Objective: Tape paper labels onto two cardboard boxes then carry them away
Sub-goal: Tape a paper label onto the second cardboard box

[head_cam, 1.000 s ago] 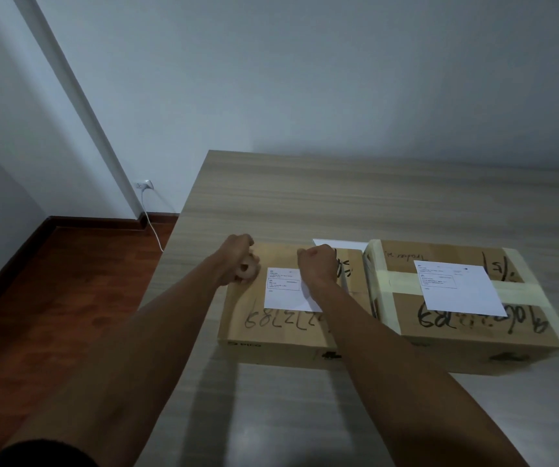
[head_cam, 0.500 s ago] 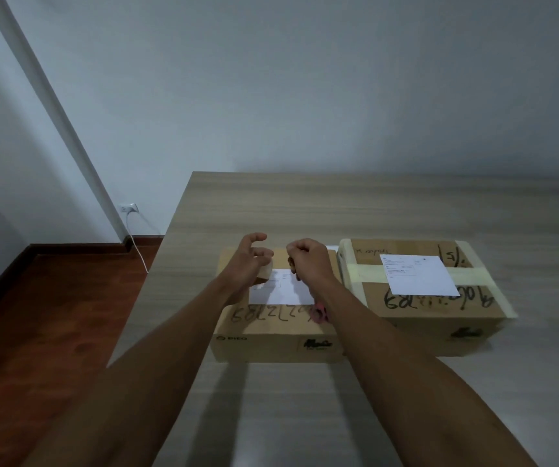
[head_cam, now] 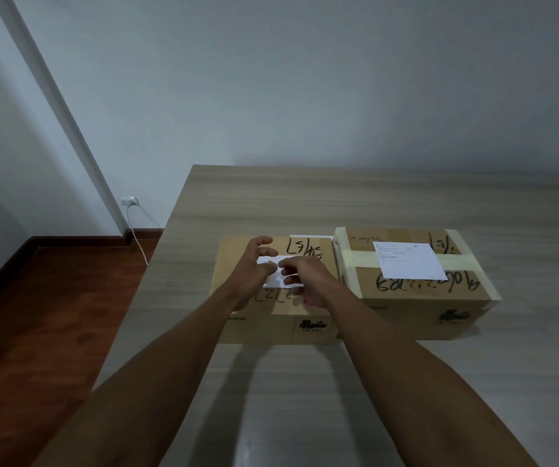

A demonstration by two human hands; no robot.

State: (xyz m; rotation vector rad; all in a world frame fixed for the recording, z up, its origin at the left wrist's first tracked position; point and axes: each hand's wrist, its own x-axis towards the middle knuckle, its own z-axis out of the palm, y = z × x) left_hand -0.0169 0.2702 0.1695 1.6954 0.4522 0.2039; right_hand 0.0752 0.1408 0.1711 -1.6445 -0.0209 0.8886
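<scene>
A: Since half a second ago both hands have shifted a little toward the near side of the left box (head_cam: 273,308), and the view has tilted up slightly. Boxes unmoved on the desk (head_cam: 305,203).

B: Left to right, please.

A: Far left of frame: wall socket (head_cam: 129,201) with a white cable (head_cam: 138,244) dropping to the wooden floor (head_cam: 52,315). Centre: left box, brown cardboard, handwriting on top, a white paper label (head_cam: 276,281) lying on its lid. Left hand (head_cam: 254,267) sits over the label's left part, fingers curled and spread, thumb and forefinger meeting at a small pale piece; whether that is tape I cannot tell. Right hand (head_cam: 308,281) is just beside it, fingers curled down onto the label.

B: Gripping?

A: Right-hand fingers press or pinch at the label; exact hold unclear. Left-hand fingertips pinch the pale piece.

B: Right of frame?

A: Right box (head_cam: 413,298), touching the left box's side, bound with pale tape (head_cam: 355,262) in a cross. Its own label (head_cam: 409,264) lies on the lid over the tape band. White sheet edge (head_cam: 310,236) shows behind the left box.
</scene>
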